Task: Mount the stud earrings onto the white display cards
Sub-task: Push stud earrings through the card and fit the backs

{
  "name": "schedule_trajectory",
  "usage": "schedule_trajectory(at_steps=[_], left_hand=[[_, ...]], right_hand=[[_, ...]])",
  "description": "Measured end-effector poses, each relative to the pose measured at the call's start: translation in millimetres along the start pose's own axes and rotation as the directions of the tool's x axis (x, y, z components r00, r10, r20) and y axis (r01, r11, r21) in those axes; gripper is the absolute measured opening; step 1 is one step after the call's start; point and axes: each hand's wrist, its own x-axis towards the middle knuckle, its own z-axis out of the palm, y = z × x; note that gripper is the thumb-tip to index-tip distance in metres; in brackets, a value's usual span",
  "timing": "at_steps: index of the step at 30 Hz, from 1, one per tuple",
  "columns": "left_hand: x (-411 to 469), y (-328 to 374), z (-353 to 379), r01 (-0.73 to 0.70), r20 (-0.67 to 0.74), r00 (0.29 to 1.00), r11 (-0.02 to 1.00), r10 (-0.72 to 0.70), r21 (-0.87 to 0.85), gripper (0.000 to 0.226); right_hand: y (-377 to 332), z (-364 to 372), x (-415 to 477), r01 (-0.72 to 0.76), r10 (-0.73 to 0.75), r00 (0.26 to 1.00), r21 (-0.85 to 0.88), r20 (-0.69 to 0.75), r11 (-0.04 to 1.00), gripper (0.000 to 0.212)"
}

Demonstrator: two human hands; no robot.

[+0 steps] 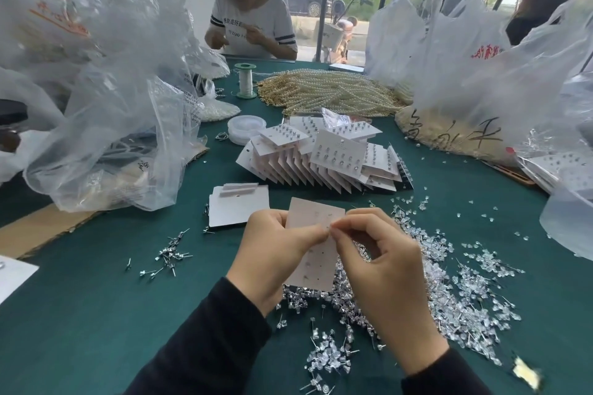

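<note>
My left hand (pixel 276 253) holds a white display card (pixel 316 253) upright above the green table, back side toward me, thumb across its left edge. My right hand (pixel 382 269) pinches a small stud earring against the card's right edge near the top, fingertips meeting the left thumb. Loose stud earrings (pixel 449 292) lie heaped under and right of my hands. A smaller scatter of studs (pixel 167 255) lies to the left. Blank cards (pixel 237 205) are stacked just beyond my left hand. Filled cards (pixel 324 157) stand fanned in a pile further back.
Clear plastic bags (pixel 106 99) crowd the left side, and white bags (pixel 481 51) the right. Pearl strands (pixel 324 93), a green spool (pixel 245 80) and a round clear box (pixel 247 128) lie at the back. A person sits across the table; another stands at far right.
</note>
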Motion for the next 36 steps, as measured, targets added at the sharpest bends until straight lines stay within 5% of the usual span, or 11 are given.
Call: schedule_trajectory(at_steps=[36], left_hand=[[-5.6, -1.5, 6.9, -0.084, -0.061, 0.995, 0.996, 0.084, 0.01, 0.011]], right_hand=[[5.3, 7.2, -5.0, 0.051, -0.065, 0.991, -0.122, -0.115, 0.991, 0.011]])
